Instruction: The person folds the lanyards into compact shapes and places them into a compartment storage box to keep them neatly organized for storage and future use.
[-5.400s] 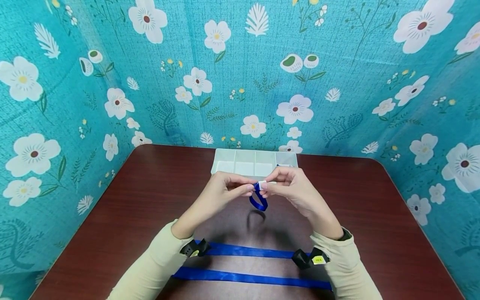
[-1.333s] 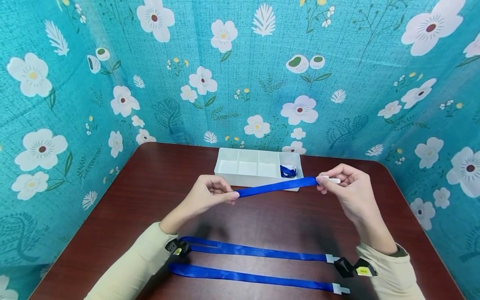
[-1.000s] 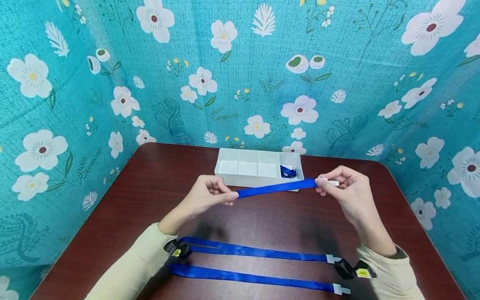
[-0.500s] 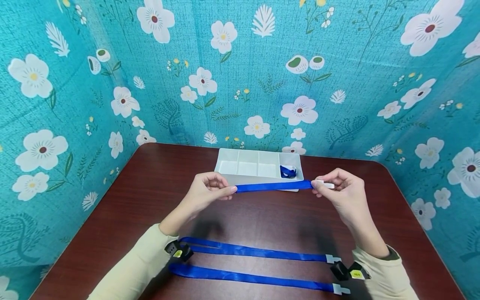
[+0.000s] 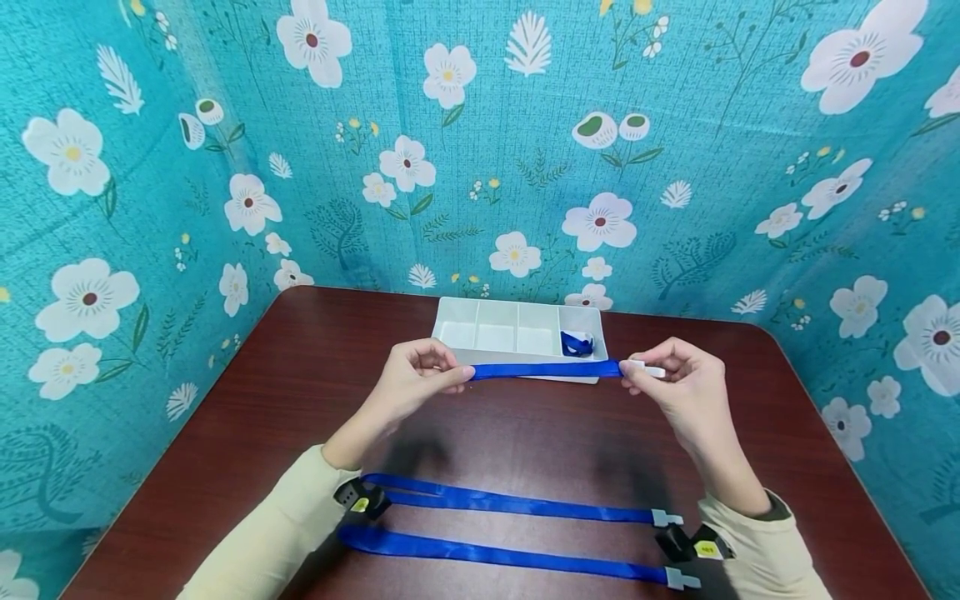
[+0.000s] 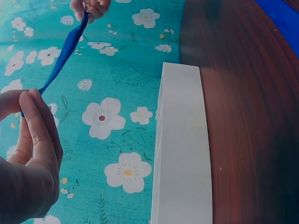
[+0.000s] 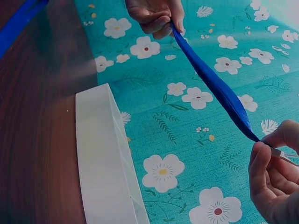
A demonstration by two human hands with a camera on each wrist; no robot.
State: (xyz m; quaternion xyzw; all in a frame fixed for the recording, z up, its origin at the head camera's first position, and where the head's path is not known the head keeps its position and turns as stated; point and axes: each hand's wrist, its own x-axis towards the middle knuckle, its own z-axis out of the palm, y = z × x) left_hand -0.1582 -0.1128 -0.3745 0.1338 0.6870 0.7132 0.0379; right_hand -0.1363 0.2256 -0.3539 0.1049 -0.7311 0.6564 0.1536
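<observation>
Raised left end of held blue lanyard [image 5: 543, 369] since a second ago; now near level in front of four-compartment tray [image 5: 495, 357], above table [image 5: 525, 442]. Pinched by left hand [image 5: 420, 372], and by right hand [image 5: 684, 379] at white clip [image 5: 652, 372]. Probably folded double, hard to tell.

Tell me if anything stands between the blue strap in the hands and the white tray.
Nothing visible: the blue strap is held in air between the left hand and the right hand, apart from the white tray. A blue band lies in the tray's rightmost compartment.
</observation>
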